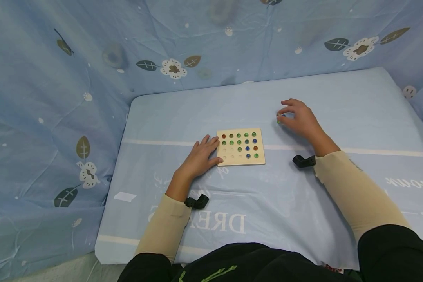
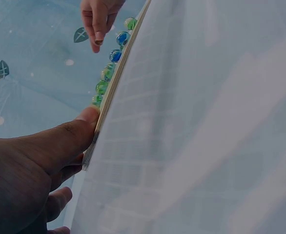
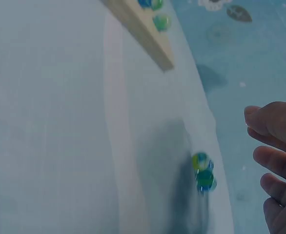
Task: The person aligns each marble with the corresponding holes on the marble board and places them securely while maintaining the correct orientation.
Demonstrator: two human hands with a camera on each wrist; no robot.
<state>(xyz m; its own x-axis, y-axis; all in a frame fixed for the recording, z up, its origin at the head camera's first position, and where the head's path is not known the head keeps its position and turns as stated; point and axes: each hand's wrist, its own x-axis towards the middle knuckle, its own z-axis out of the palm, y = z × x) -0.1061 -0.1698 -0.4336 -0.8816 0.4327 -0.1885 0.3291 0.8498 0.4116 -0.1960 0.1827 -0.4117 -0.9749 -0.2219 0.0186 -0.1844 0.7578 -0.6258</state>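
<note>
A square wooden board (image 1: 241, 163) lies on the covered table, with rows of glass marbles (image 1: 239, 142) in its hollows. The marbles are green, blue and reddish; some hollows at the front left hold none. My left hand (image 1: 199, 158) rests along the board's left edge, its thumb (image 2: 67, 139) at the near left corner. To the right of the board, my right hand (image 1: 299, 117) hovers with thumb and fingers apart. Close by its fingertips is a small cluster of loose marbles (image 3: 203, 170), partly covered by the hand in the head view.
A pale blue printed cloth (image 1: 218, 215) covers the table. Patterned fabric (image 1: 215, 31) hangs behind it and to the left. A white patch (image 1: 125, 196) lies at the left. Black wrist cameras (image 1: 304, 161) are strapped to both wrists.
</note>
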